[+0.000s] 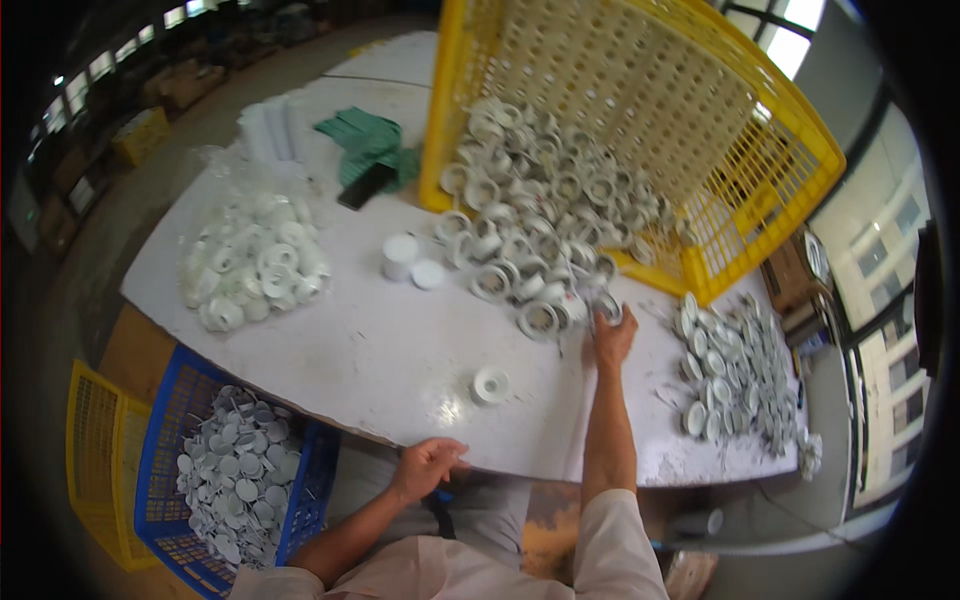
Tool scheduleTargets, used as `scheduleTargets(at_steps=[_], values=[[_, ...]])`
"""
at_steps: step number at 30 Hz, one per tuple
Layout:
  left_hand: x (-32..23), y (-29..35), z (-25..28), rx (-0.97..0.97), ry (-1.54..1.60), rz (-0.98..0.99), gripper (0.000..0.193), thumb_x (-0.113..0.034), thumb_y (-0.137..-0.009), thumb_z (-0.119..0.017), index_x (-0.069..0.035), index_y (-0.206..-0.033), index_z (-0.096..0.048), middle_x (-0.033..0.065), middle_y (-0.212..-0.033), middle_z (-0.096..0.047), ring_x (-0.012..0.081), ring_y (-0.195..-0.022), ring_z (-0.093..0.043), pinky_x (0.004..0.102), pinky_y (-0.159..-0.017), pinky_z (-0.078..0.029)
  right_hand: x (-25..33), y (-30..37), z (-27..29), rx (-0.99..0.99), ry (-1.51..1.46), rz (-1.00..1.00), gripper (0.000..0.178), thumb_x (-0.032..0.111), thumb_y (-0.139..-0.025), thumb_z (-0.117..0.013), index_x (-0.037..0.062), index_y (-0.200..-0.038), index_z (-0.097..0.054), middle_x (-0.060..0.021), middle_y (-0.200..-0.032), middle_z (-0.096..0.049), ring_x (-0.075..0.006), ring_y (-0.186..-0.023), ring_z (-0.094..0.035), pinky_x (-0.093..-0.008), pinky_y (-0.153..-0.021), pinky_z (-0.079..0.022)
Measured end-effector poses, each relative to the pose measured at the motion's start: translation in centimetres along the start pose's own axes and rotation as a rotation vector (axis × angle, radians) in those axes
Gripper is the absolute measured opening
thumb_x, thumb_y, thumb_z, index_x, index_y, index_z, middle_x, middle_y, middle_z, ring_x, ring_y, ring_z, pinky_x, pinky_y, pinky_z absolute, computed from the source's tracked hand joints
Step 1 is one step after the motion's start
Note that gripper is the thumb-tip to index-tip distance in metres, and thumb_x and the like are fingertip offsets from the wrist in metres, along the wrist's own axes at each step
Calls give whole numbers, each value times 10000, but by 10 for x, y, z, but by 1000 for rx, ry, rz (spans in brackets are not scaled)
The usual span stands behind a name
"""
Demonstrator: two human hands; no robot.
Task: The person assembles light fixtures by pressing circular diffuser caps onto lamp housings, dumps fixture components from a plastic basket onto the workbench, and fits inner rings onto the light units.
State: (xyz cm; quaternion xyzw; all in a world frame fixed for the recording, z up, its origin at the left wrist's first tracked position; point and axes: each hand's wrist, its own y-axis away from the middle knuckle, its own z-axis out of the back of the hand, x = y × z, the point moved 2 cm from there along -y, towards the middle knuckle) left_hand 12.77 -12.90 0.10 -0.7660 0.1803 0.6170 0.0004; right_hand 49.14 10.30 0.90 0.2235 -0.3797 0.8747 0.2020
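My right hand (613,338) reaches to the near right edge of a heap of white ring-shaped parts (540,260), its fingers closed on one white ring-shaped part (606,306). The heap spills onto the table from a tipped yellow crate (780,235). At the table's front edge is my left hand (428,468), fingers curled and pressed together; whatever they may hold is too small to see. A single white ring with a central hole (490,386) lies on the table between my hands.
White disc-shaped parts with thin stems (735,375) cover the table's right end. To the left are a clear bag of white rings (262,262), white round pieces (401,252), a dark phone (367,186) and a green cloth (365,135). A blue crate (160,470) of grey discs stands lower left.
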Motion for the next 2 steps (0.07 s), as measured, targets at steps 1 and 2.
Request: scheduleTargets(at_steps=[1,2], values=[[1,4,3,-11,17,-1,227,-120,-929,-553,40,-1077,-616,122,-1013,-683,147,-767,-675,210,-556,-478,-2,-4,-7,154,-9,-76,562,285,-727,-746,-17,-1165,-568,-231,-1149,-565,-347,-1083,-547,-438,-933,-452],[1,6,4,-38,42,-49,226,-104,-924,-550,37,-1088,-618,114,-1029,-682,146,-764,-674,215,-558,-480,20,-10,-19,160,-40,-50,562,285,-727,-746,-17,-1165,-568,-231,-1149,-565,-347,-1083,-547,-438,-933,-452]])
